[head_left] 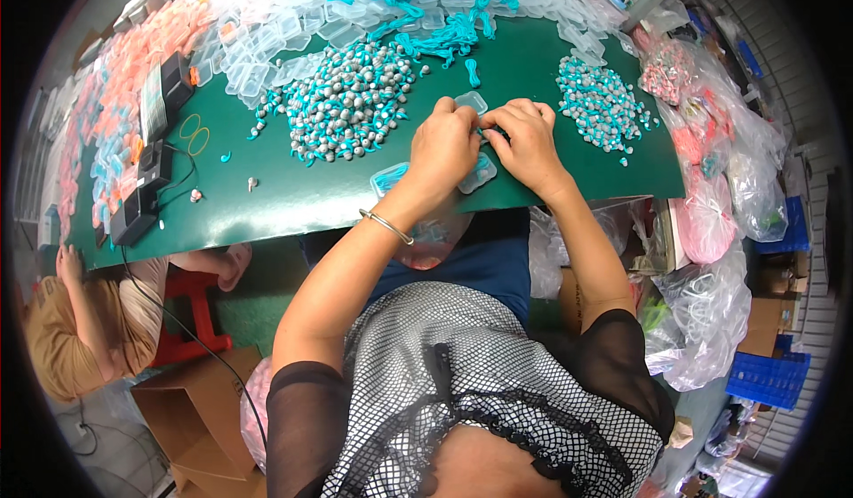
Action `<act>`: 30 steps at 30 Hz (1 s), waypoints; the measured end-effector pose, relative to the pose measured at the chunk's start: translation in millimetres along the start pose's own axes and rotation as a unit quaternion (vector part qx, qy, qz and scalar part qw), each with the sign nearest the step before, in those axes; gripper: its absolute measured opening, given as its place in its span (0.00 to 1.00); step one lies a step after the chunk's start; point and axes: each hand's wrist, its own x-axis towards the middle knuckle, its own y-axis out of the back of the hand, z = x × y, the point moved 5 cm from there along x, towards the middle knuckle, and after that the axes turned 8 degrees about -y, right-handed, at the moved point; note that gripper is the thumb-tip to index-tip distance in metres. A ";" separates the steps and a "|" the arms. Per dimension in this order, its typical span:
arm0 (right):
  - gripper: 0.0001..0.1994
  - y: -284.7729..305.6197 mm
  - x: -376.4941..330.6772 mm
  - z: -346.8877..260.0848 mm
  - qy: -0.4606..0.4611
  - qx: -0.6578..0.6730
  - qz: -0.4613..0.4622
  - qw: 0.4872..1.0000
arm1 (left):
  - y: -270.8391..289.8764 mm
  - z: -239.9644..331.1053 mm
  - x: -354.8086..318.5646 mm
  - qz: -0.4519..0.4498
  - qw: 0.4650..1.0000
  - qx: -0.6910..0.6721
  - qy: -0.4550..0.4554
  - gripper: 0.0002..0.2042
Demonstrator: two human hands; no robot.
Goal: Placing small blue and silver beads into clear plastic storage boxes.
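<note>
Left hand (442, 147) and right hand (526, 143) meet over the green bench (293, 196); fingers of both pinched on a small teal piece (487, 132); clear case (471, 102) just beyond; grey-teal heap (346, 103) left.

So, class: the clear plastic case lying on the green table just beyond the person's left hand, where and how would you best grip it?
Probably by the two long side edges of the clear plastic case, pinched from above. It lies flat on the green table, so only its rim offers a hold. Its far side is free; the left hand sits close on its near side.
</note>
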 end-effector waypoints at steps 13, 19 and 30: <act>0.15 15.3 2.5 28.2 0.001 0.035 -0.052 0.998 | 10.7 -3.5 -1.1 -0.092 0.994 0.052 0.007 0.22; 0.15 8.2 -5.0 39.2 0.024 -0.013 -0.067 0.997 | 13.9 2.8 -1.4 -0.088 0.995 0.049 -0.014 0.19; 0.09 9.5 -9.4 43.1 -0.026 0.061 -0.024 0.998 | 13.6 3.8 -6.3 -0.048 0.995 0.056 -0.061 0.08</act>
